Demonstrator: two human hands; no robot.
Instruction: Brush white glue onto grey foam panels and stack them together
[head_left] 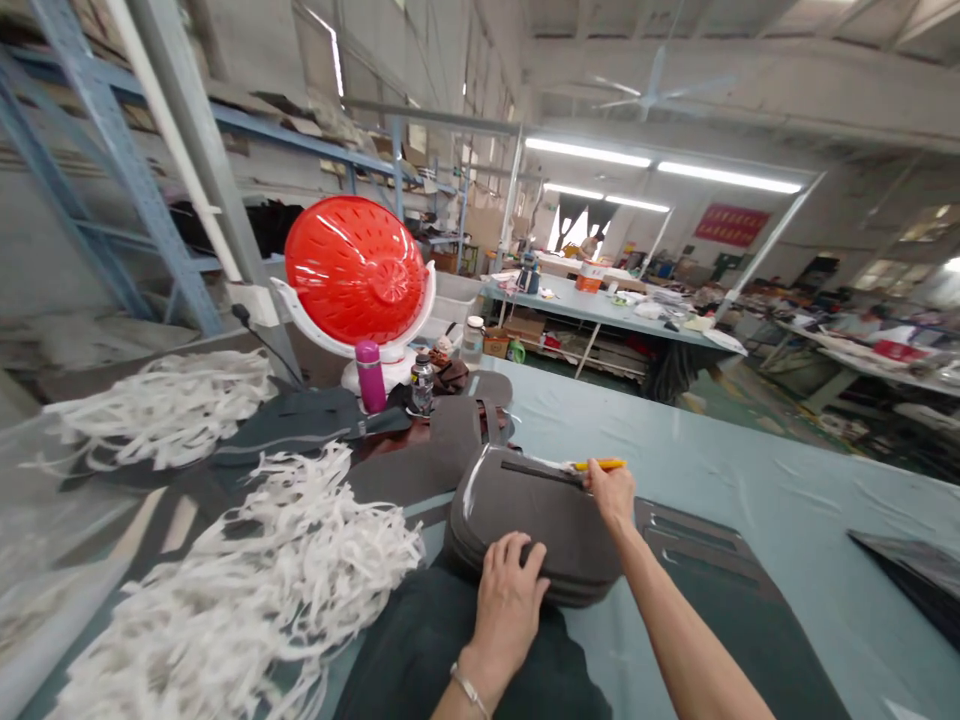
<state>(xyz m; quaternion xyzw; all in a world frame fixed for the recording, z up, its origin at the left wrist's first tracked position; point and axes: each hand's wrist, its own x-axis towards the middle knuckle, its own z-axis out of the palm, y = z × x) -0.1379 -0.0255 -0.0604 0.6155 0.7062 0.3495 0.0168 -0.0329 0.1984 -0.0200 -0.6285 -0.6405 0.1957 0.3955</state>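
A stack of dark grey panels with rounded corners [536,520] lies on the table in front of me. My left hand [514,590] rests on the stack's near left side, its fingers stretched over the top panel. At the far right edge, my right hand [611,490] is closed around a slim yellow pen-like tool [600,465], whose exact kind I cannot make out. A narrow dark strip [540,472] runs along the top panel's far edge, just left of my right hand. Whitish marks or shine show along that edge and the left corner.
Heaps of white strips [292,570] cover the left side. Behind them stand a magenta bottle [370,377], a dark bottle [421,385] and a red domed heater [356,270]. More grey panels [409,465] lie beyond the stack. Dark sheets [720,570] are at the right.
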